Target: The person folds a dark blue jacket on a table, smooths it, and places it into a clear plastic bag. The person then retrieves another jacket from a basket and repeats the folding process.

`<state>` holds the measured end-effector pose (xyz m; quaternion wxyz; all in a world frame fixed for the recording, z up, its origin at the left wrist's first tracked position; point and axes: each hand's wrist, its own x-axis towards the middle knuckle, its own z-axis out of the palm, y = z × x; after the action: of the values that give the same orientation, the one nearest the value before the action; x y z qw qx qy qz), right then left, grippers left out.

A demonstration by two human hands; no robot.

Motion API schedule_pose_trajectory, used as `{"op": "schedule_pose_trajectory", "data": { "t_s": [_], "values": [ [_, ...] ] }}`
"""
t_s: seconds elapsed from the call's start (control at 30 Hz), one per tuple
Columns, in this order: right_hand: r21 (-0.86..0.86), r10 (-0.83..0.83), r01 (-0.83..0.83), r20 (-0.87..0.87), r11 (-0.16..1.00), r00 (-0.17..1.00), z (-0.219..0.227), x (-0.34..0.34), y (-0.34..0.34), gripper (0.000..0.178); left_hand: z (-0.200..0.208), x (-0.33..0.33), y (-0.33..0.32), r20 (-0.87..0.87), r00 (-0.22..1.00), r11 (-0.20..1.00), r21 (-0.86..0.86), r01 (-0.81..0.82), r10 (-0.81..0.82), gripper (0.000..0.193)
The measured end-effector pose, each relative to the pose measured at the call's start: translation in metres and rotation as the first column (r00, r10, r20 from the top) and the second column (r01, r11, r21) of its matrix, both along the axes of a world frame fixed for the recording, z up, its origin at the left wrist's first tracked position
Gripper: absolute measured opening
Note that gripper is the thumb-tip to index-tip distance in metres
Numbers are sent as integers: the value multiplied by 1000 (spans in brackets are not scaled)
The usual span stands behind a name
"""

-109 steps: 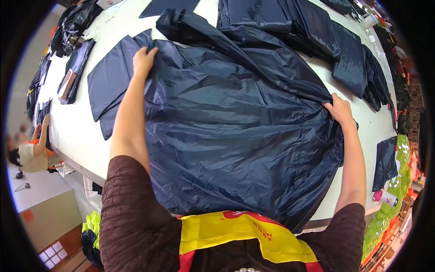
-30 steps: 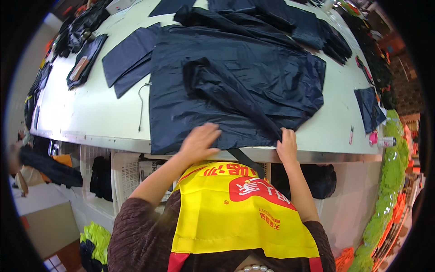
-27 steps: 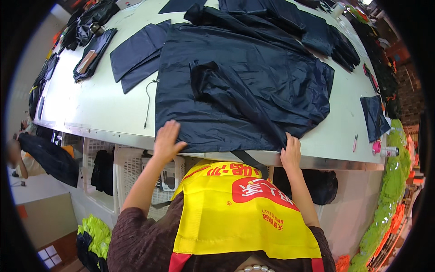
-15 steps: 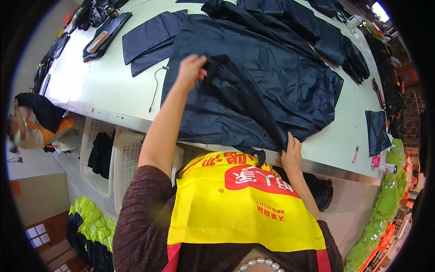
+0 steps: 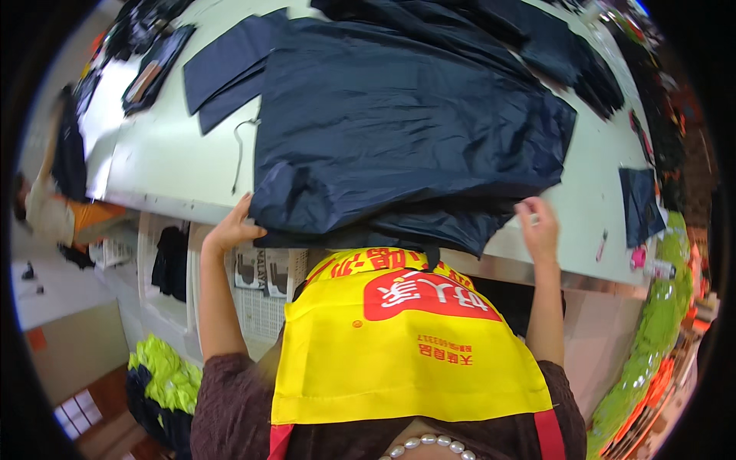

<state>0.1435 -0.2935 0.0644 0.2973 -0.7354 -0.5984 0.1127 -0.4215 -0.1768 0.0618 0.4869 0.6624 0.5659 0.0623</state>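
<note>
A large dark navy piece of thin, shiny fabric, like a garment, lies spread on the white table, its near edge bunched and folded in front of me. My left hand is at its near left corner, thumb and fingers apart, touching the edge. My right hand is beside the near right edge, fingers curled and slightly blurred. Whether a bit of cloth is between those fingertips is unclear. A dark strap end hangs from the near edge by my yellow apron.
Folded dark pieces lie at the far left, beside a thin cord. A small dark piece, a pen and a bottle are on the right. White crates stand under the table. Someone handles dark cloth at far left.
The raised flap of fabric has come down toward the near edge. My left hand has moved down and left to the near left corner; my right hand has shifted up and right.
</note>
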Motion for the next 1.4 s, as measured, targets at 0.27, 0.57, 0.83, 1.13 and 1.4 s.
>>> {"op": "schedule_pose_trajectory", "data": {
  "t_s": [0.27,0.57,0.83,1.13,1.4],
  "values": [
    [-73,273,-267,405,961,873,-66,77,60,29,-23,31,71,171,923,926,-224,-303,344,27],
    [6,62,-70,394,998,917,-97,121,51,27,-48,-2,46,594,302,530,-254,-809,745,40],
    [-71,423,-417,158,906,892,-32,-68,41,64,-44,106,103,604,564,633,124,-765,563,39],
    [-66,558,-554,120,830,821,-20,-43,13,37,71,113,109,342,907,410,811,-417,246,21],
    [-619,634,-506,-17,601,773,0,-44,-1,37,-69,43,-40,226,885,744,480,-464,406,32]
  ]
}}
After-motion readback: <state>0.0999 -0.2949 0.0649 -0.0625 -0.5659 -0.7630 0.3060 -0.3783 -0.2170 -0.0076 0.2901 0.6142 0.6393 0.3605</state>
